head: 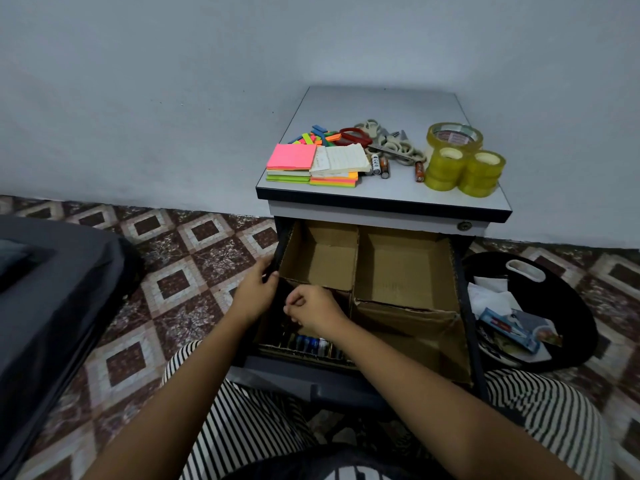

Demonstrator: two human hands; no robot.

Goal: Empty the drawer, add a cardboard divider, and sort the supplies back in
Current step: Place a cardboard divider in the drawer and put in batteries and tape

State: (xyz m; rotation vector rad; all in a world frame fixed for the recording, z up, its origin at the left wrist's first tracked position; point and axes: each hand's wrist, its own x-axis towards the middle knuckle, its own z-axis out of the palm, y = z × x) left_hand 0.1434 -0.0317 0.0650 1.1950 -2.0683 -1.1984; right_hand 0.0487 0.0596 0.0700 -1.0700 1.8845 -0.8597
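Drawer [466, 306] pulled out of the desk [377, 105], toward the person.
Cardboard divider [405, 268] seated inside the drawer; splits it into four compartments. Both rear compartments show only bare cardboard.
Pens [311, 342] lie in the front-left compartment, against the drawer's front wall.

Left grip [258, 289]: at the drawer's left wall, fingers curled over its top edge, holding it.
Right grip [315, 308]: over the front-left compartment, just beside the left grip. Fingers curled in toward the thumb; cannot tell whether they pinch anything.

On the desk top, above and behind the drawer:
- sticky notes [292, 156] in stacks, left front
- coloured index strips [317, 135] behind the notes
- scissors [388, 140], several pairs piled, centre
- batteries [380, 166] in front of the scissors
- tape rolls [464, 161], right side, touching one another

Black bag [568, 306] on the floor right of the drawer, with paper and packaging inside.
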